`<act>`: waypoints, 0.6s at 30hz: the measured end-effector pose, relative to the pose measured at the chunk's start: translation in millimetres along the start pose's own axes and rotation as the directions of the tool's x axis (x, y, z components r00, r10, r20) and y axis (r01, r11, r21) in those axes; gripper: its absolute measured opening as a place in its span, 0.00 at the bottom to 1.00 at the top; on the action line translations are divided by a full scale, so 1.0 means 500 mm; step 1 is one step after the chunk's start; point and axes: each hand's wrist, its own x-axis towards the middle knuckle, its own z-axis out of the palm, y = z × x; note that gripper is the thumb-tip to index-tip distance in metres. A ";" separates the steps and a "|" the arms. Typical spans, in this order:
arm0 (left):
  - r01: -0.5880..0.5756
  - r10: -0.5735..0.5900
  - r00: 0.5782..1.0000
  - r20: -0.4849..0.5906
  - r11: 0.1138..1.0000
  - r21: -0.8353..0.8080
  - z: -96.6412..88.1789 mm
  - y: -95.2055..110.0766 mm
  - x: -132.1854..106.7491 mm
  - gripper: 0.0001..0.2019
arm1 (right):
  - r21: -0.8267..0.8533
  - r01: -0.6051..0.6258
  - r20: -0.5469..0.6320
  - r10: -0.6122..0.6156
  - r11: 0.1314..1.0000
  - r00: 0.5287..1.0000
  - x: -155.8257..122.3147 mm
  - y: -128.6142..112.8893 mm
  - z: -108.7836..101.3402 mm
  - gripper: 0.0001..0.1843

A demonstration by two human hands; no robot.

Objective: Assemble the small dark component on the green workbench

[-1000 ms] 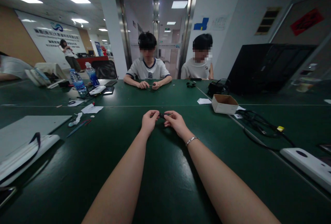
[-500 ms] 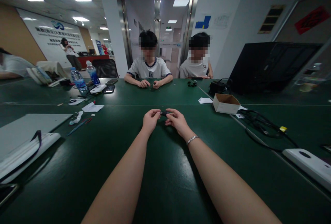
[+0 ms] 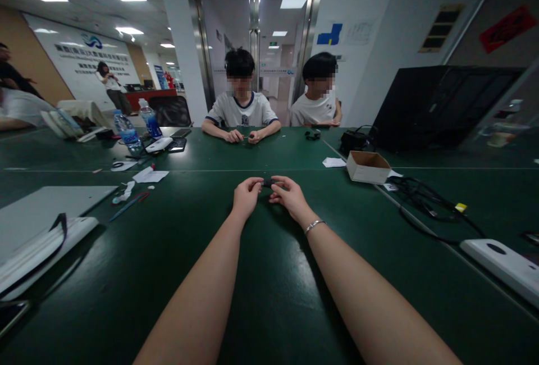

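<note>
A small dark object (image 3: 266, 183) is pinched between my two hands, just above or on the green table (image 3: 269, 275); its exact kind is too small to make out. My left hand (image 3: 247, 196) is closed on its left end with thumb and forefinger. On the other end, the fingers of my right hand (image 3: 289, 196) are closed too, the lower fingers curled beneath. A silver bracelet (image 3: 314, 226) circles my right wrist. Fingertips hide both ends of the object.
Across the table sit two people (image 3: 242, 109). To the right are an open cardboard box (image 3: 368, 173), black cables (image 3: 425, 196), a white power strip (image 3: 501, 264) and a large black monitor (image 3: 438, 106). Bottles (image 3: 127, 132), paper scraps (image 3: 150, 176), tweezers (image 3: 128, 206) and a grey panel (image 3: 54, 202) lie left.
Both hands keep their hold on the small dark object, nearly still. The view has shifted slightly. The person across at the right has turned their head, and another person appears at the far left.
</note>
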 end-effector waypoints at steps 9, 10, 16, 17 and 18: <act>0.054 -0.054 0.998 -0.013 0.996 0.071 0.004 0.018 -0.004 0.09 | -0.013 0.021 0.011 -0.021 1.000 1.000 0.001 0.006 -0.002 0.17; 0.057 -0.056 0.998 -0.015 0.996 0.075 0.005 0.019 -0.004 0.09 | -0.014 0.023 0.012 -0.023 1.000 1.000 0.001 0.007 -0.002 0.17; 0.073 -0.073 0.997 -0.005 0.994 0.080 0.007 0.015 -0.002 0.08 | -0.027 0.028 0.013 -0.027 0.999 1.000 0.006 0.011 -0.009 0.16; 0.070 -0.070 0.998 -0.003 0.994 0.080 0.006 0.013 -0.001 0.08 | -0.030 0.029 0.017 -0.029 0.999 0.999 0.007 0.012 -0.010 0.16; 0.067 -0.067 0.998 -0.002 0.995 0.080 0.006 0.010 0.000 0.08 | -0.032 0.030 0.017 -0.030 0.999 0.999 0.008 0.014 -0.011 0.16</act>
